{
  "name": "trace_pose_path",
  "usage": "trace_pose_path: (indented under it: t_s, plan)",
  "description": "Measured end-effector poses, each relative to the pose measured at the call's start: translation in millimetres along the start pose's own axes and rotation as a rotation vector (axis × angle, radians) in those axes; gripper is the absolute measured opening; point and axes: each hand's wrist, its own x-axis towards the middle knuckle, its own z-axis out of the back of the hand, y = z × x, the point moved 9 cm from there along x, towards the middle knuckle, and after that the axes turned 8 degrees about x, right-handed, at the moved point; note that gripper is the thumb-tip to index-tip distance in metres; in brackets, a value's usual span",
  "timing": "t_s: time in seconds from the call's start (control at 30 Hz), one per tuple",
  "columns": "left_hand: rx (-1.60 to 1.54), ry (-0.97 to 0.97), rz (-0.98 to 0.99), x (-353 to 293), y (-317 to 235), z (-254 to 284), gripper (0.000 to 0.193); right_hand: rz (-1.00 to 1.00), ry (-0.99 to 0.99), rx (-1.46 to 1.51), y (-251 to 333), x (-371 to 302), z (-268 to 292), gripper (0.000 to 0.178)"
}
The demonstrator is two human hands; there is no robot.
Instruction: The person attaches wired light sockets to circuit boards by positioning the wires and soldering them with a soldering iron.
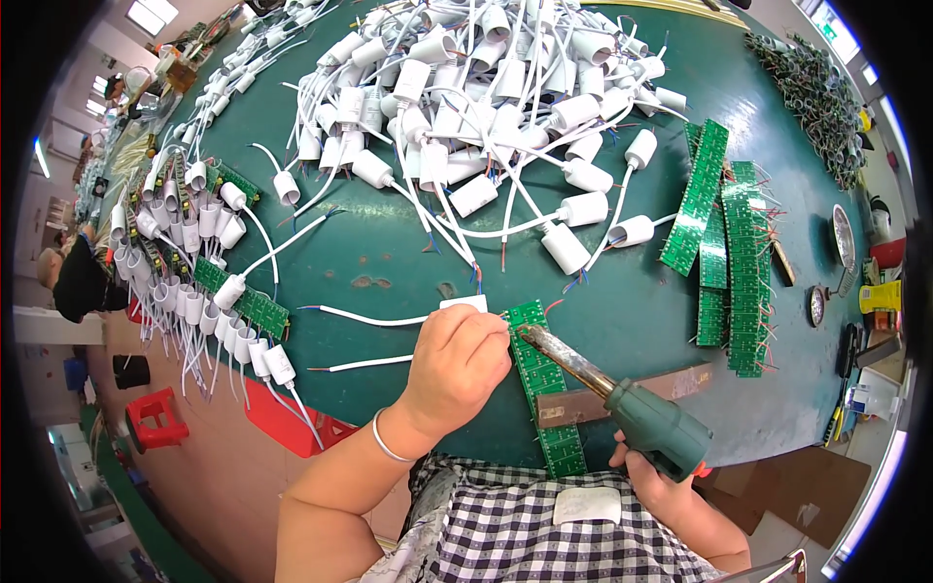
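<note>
My left hand is closed on a white capped part with its white lead, held against the top end of a long green circuit board strip lying on the green table. My right hand grips the green handle of a soldering iron. Its brownish metal tip touches the strip's upper end, right next to my left fingers. A second white lead lies just left of my left hand.
A big heap of white capped leads covers the far table. Finished strips with caps line the left edge. Green board strips lie at right beside a brown bar. Dark parts pile at far right.
</note>
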Motion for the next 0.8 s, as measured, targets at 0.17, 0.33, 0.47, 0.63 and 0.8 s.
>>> trace_pose_path:
  t_s: [0.17,0.33,0.47,0.63,0.8]
  plan:
    - [-0.016,-0.021,-0.007,-0.4,0.2,-0.2,0.028,-0.003,-0.012,-0.040,0.7,0.1,0.1,0.022]
    - [0.000,-0.014,-0.030,-0.9,-2.6,-2.6,0.028,0.005,-0.005,-0.036,2.2,1.3,-0.7,0.023]
    - [0.006,0.008,-0.047,-4.5,-3.4,-5.3,0.027,0.005,0.000,-0.011,1.7,1.5,-2.2,0.024]
    - [-0.007,0.003,-0.044,-3.4,-3.3,-4.2,0.026,0.007,0.018,-0.017,-5.4,-1.7,-1.3,0.025]
    - [-0.019,0.005,-0.039,-3.4,-2.2,-3.6,0.027,-0.083,0.031,-0.046,-13.9,-5.1,-0.3,0.027]
